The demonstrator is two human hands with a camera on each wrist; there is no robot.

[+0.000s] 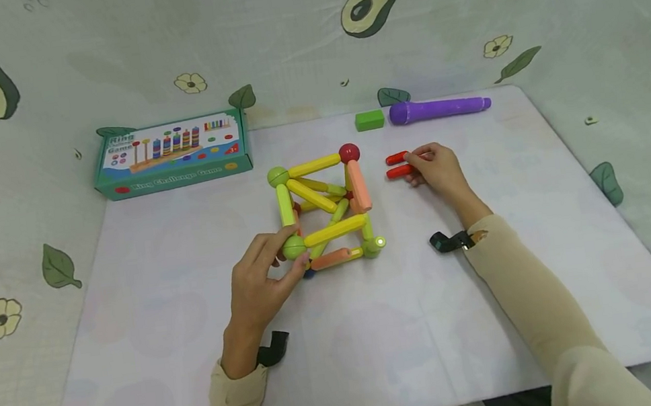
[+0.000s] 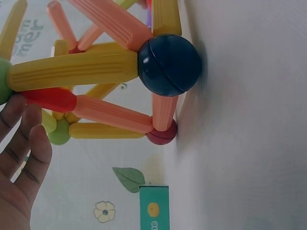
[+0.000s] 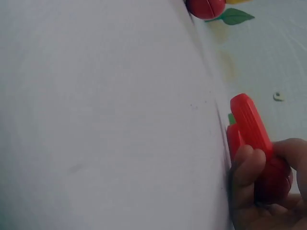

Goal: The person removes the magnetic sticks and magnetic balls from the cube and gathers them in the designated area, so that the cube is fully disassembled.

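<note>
I count one rod-and-ball frame (image 1: 335, 230) with three green balls (image 1: 278, 176) showing; around it, one Ring Challenge Game box (image 1: 172, 155) at ten o'clock, one green block (image 1: 369, 120) at one, one purple microphone (image 1: 439, 109) and my two red rods (image 1: 396, 158) at two.

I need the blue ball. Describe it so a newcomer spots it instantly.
On the white table, find the stick-and-ball frame that the left hand grips. At its near left corner is a green ball; the blue ball sits below it, at the frame's base. It is the only dark blue ball; the others showing are green or red.
</note>
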